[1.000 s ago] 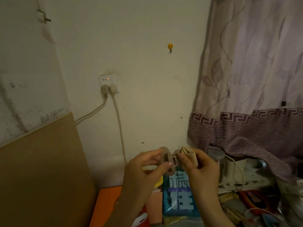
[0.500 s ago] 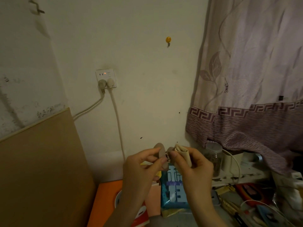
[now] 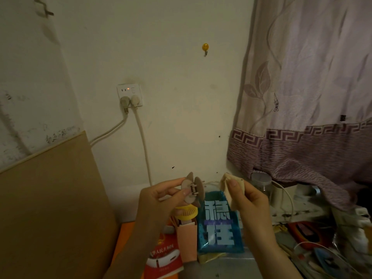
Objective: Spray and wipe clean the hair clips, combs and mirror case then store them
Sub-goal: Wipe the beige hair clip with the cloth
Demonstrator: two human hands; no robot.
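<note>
While the left hand (image 3: 161, 200) pinches the hair clip (image 3: 192, 189), the right hand (image 3: 248, 198) grips a cloth (image 3: 231, 190) just beside.

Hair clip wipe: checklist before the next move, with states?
1. Left hand grip on the hair clip: ok, pinched between thumb and fingers.
2. Right hand grip on the cloth: ok, folded and held.
3. Cloth touching the clip: not ok, a gap shows between them.
4. Clip's hinge side facing the camera: ok.
5. Clip surface clean: cannot tell, light too dim.
6. Spray bottle in reach: cannot tell, none clearly seen.
</note>
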